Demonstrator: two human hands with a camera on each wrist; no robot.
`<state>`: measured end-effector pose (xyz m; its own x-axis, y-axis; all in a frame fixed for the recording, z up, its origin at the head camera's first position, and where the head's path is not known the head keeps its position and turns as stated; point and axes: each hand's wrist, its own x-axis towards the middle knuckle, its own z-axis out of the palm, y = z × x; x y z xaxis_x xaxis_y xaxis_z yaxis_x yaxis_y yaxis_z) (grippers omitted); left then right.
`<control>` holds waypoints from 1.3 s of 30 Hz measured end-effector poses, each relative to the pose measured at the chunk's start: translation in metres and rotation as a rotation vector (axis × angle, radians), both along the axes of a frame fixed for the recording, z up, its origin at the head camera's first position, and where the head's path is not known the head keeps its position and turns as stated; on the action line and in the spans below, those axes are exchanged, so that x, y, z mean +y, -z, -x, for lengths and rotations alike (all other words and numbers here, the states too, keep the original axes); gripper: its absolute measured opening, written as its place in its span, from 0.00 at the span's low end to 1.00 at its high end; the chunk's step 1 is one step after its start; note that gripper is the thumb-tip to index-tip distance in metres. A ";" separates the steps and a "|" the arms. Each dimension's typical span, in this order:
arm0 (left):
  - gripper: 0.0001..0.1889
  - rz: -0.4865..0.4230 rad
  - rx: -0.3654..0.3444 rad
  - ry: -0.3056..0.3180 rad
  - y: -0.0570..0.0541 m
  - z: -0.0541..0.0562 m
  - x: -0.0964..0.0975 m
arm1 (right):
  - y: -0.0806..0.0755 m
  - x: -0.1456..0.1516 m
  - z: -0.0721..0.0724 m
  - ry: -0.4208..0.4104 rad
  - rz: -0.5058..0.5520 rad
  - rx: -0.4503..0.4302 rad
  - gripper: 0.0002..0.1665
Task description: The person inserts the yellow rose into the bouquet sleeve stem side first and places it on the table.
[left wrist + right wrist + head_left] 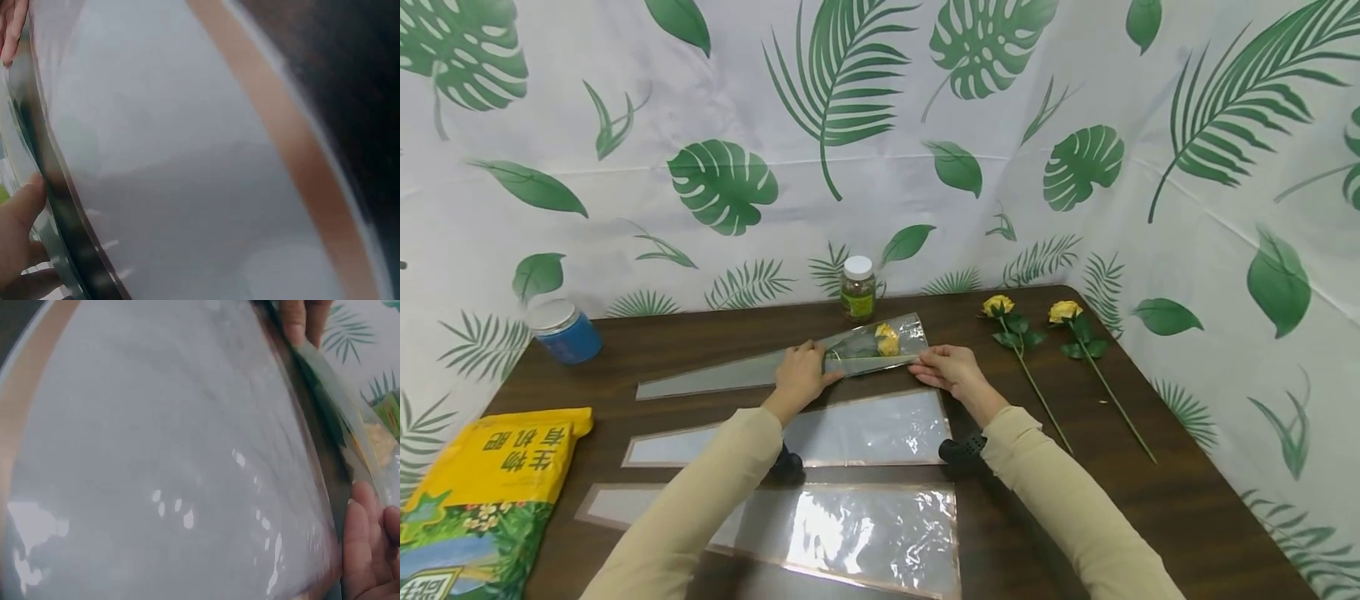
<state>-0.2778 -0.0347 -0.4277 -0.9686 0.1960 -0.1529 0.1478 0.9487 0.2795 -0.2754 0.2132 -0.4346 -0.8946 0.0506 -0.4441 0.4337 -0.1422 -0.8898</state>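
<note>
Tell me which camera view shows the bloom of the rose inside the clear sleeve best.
The head view: the yellow bloom shows clearly through the clear sleeve, near its wide end. The right wrist view catches it only hazily, near the right edge. In the left wrist view I can't make out any bloom.

The yellow bag (493, 483) bears Chinese characters — upside down — reading 生物 有机肥.
</note>
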 end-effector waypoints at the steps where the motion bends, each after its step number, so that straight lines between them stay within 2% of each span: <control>1: 0.37 0.004 -0.002 0.005 0.000 0.000 -0.001 | 0.001 0.001 -0.001 -0.009 -0.014 0.000 0.12; 6: 0.36 0.001 0.019 0.057 0.005 0.002 -0.006 | 0.002 0.005 -0.006 -0.047 -0.064 0.022 0.18; 10: 0.36 -0.010 0.078 0.110 0.003 0.002 -0.009 | -0.001 0.020 -0.020 -0.088 -0.078 0.049 0.23; 13: 0.34 -0.095 0.170 0.139 -0.005 -0.004 -0.004 | -0.005 0.037 -0.037 -0.122 -0.080 0.069 0.25; 15: 0.31 -0.200 0.211 0.176 -0.011 -0.014 0.003 | -0.007 0.048 -0.050 -0.140 -0.067 0.071 0.26; 17: 0.27 -0.304 0.192 0.242 -0.015 -0.027 0.013 | -0.010 0.057 -0.063 -0.169 -0.046 0.059 0.27; 19: 0.24 -0.379 0.124 0.311 -0.015 -0.041 0.022 | -0.012 0.061 -0.075 -0.208 -0.024 0.038 0.28; 21: 0.23 -0.421 0.056 0.361 -0.013 -0.052 0.030 | -0.013 0.062 -0.084 -0.248 -0.010 0.026 0.28; 23: 0.24 -0.440 0.020 0.390 -0.009 -0.059 0.035 | -0.015 0.062 -0.090 -0.273 -0.001 0.013 0.29; 29: 0.27 -0.408 0.032 0.426 0.000 -0.067 0.043 | -0.017 0.062 -0.100 -0.285 -0.023 -0.031 0.28; 33: 0.20 -0.380 0.072 0.445 0.006 -0.069 0.045 | -0.018 0.060 -0.104 -0.340 -0.067 -0.025 0.28; 36: 0.17 -0.388 0.089 0.433 0.009 -0.071 0.046 | -0.018 0.054 -0.103 -0.394 -0.098 -0.008 0.29; 39: 0.17 -0.401 0.093 0.422 0.012 -0.072 0.047 | -0.015 0.048 -0.100 -0.404 -0.129 -0.017 0.28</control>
